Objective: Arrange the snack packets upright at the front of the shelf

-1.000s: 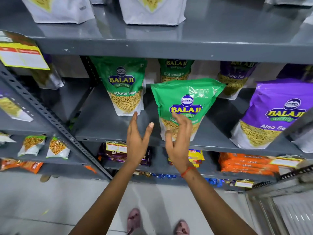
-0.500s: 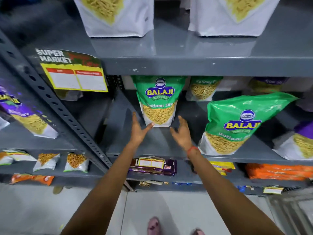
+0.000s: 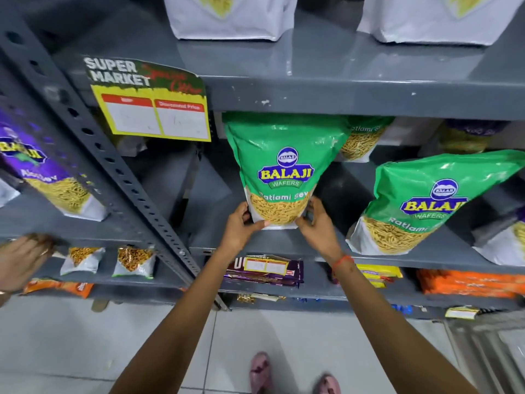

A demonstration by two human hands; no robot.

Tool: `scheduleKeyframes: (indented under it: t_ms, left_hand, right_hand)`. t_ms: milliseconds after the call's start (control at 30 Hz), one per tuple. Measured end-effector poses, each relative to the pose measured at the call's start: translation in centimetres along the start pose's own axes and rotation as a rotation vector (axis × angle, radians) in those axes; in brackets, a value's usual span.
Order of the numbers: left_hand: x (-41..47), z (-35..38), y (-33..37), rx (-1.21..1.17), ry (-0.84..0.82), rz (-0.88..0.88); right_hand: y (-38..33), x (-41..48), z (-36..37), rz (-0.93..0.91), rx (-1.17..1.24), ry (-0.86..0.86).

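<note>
A green Balaji Ratlami Sev packet (image 3: 284, 169) stands upright on the grey shelf (image 3: 326, 251), partway back from its front edge. My left hand (image 3: 241, 226) grips its lower left corner and my right hand (image 3: 318, 223) grips its lower right corner. A second green packet (image 3: 426, 203) stands at the shelf front to the right, leaning left. A third green packet (image 3: 360, 137) sits further back, mostly hidden behind the held one.
Purple packets stand at the left (image 3: 45, 172) and far back right (image 3: 466, 135). A yellow supermarket price tag (image 3: 153, 109) hangs from the upper shelf. Another person's hand (image 3: 20, 260) reaches in at the left edge. White packets (image 3: 227, 15) fill the top shelf.
My open hands moved forward and closed on the bottom corners of the left green packet. The view shifted left and closer to the shelf. Another person's hand appeared at the left.
</note>
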State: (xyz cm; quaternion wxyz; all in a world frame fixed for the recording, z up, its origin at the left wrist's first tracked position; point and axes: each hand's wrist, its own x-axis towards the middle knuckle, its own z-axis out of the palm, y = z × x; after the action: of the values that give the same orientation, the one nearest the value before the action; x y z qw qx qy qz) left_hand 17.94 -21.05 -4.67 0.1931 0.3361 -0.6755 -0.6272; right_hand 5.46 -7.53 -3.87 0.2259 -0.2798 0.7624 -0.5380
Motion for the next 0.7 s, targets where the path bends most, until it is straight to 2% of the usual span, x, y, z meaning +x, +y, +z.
scheduleKeyframes:
  t_ms: [333, 500, 600, 700]
  left_hand:
    - [-4.2, -0.3, -2.0, 0.066, -0.051, 0.023]
    - [-5.6, 0.3, -0.4, 0.158, -0.037, 0.001]
    - [-7.0, 1.3, 1.3, 0.379, 0.095, -0.022]
    - [-10.4, 4.2, 4.3, 0.774, 0.229, -0.084]
  right_hand:
    - [0.0, -5.4, -0.1, -0.010, 0.017, -0.021]
    - [-0.9, -5.9, -0.5, -0.033, -0.075, -0.070]
    - [-1.0, -5.7, -1.0, -0.037, -0.282, -0.076]
    - [-1.8, -7.0, -2.6, -0.007, -0.562, -0.172]
